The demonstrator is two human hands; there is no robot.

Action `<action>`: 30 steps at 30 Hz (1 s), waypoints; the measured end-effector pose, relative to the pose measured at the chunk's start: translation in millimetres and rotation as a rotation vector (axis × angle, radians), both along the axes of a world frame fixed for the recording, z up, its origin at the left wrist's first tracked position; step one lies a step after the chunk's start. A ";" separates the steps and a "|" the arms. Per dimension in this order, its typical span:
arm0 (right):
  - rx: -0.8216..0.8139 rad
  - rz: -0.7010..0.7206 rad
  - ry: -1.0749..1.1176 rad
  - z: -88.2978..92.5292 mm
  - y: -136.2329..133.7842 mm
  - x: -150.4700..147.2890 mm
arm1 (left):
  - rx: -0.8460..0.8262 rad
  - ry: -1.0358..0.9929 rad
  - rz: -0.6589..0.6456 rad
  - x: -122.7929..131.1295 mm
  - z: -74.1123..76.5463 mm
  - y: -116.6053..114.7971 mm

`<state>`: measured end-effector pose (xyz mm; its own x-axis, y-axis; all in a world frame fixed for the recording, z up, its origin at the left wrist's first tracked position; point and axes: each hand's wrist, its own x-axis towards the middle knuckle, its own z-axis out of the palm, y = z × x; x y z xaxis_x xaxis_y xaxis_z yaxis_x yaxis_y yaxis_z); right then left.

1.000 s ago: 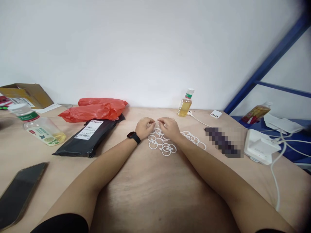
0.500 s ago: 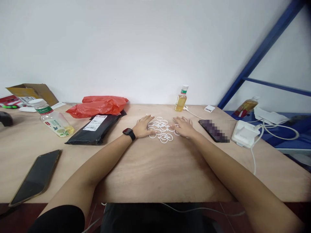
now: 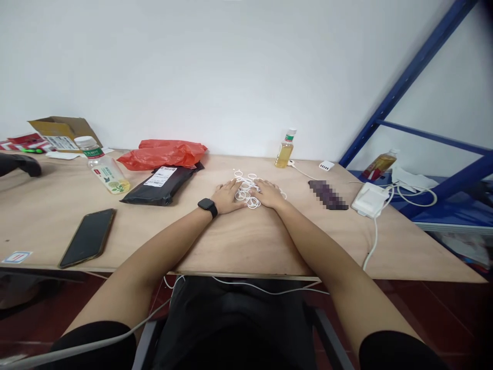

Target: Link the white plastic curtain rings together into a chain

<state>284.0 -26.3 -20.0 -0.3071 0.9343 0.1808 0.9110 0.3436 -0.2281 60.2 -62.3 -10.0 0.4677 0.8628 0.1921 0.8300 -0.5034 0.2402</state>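
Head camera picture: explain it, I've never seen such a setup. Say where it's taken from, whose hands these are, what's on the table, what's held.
No machine: a camera on a person's head looks forward and down, so both arms are the wearer's own. The left hand, wearing a black wristwatch, and the right hand lie flat and open on a heap of small white rings on the pale wooden table. Neither grips anything. Nearby lie a black phone and a black parcel bag.
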 end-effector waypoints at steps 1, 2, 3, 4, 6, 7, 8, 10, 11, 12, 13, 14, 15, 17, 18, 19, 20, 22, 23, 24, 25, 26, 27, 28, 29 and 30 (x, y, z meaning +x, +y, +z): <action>0.027 0.014 0.023 0.3 0.2 -7.3 | 0.013 -0.005 0.019 -1.3 -1.5 -0.6; 0.061 0.024 0.054 1.0 0.3 -13.2 | 0.020 -0.011 0.041 -2.5 -3.2 -0.3; 0.105 0.035 0.092 2.1 0.1 -17.2 | 0.027 -0.017 0.067 -3.7 -4.8 0.5; 0.157 0.049 0.135 3.3 -0.5 -19.3 | 0.036 -0.025 0.095 -4.7 -6.2 1.8; 0.266 0.088 0.225 6.2 -3.4 -18.1 | 0.065 -0.049 0.145 -6.2 -7.8 4.6; 0.309 0.108 0.265 7.5 -5.6 -15.4 | 0.084 -0.068 0.163 -6.8 -8.0 5.9; 0.339 0.121 0.298 8.8 -8.3 -12.0 | 0.103 -0.092 0.174 -7.5 -7.8 7.0; 0.356 0.147 0.339 10.9 -14.5 -5.3 | 0.140 -0.151 0.178 -9.1 -6.1 8.5; 0.352 0.170 0.343 11.6 -17.6 -3.0 | 0.161 -0.184 0.174 -10.1 -5.0 9.0; 0.344 0.197 0.339 12.0 -20.6 -1.8 | 0.184 -0.218 0.163 -11.1 -3.8 9.1; 0.335 0.224 0.329 12.0 -23.2 -1.9 | 0.205 -0.251 0.145 -12.0 -2.7 8.9; 0.326 0.244 0.316 11.7 -25.4 -3.1 | 0.221 -0.281 0.119 -12.7 -1.7 8.2; 0.315 0.263 0.303 10.9 -27.0 -5.2 | 0.231 -0.302 0.087 -12.9 -1.1 6.9; 0.291 0.308 0.279 8.3 -28.7 -10.8 | 0.222 -0.307 0.010 -11.7 -0.6 2.6; 0.279 0.337 0.267 6.8 -28.8 -13.6 | 0.210 -0.289 -0.026 -10.2 -0.7 0.0; 0.269 0.366 0.255 5.2 -28.7 -16.0 | 0.191 -0.261 -0.060 -8.3 -0.9 -2.7; 0.264 0.389 0.243 3.9 -28.4 -17.9 | 0.178 -0.225 -0.091 -6.3 -1.1 -5.1; 0.265 0.406 0.224 2.1 -28.1 -19.9 | 0.158 -0.171 -0.123 -2.4 -1.5 -8.3; 0.269 0.406 0.219 1.8 -28.1 -20.2 | 0.151 -0.157 -0.131 -1.0 -1.7 -9.0; 0.278 0.405 0.221 1.9 -28.4 -20.2 | 0.145 -0.152 -0.139 -0.1 -1.8 -9.2; 0.290 0.403 0.227 2.3 -28.9 -20.2 | 0.141 -0.154 -0.147 0.3 -1.9 -8.9; 0.305 0.404 0.238 3.0 -29.6 -20.2 | 0.139 -0.163 -0.156 0.4 -1.9 -8.3; 0.323 0.404 0.251 3.8 -30.3 -20.4 | 0.138 -0.179 -0.164 0.1 -1.9 -7.7; 0.342 0.404 0.266 4.8 -31.1 -20.9 | 0.137 -0.200 -0.170 -0.4 -1.9 -7.1; 0.358 0.403 0.280 5.7 -31.9 -21.5 | 0.136 -0.225 -0.173 -0.9 -2.0 -6.6; 0.371 0.403 0.294 6.6 -32.7 -22.3 | 0.135 -0.251 -0.174 -1.5 -2.0 -6.2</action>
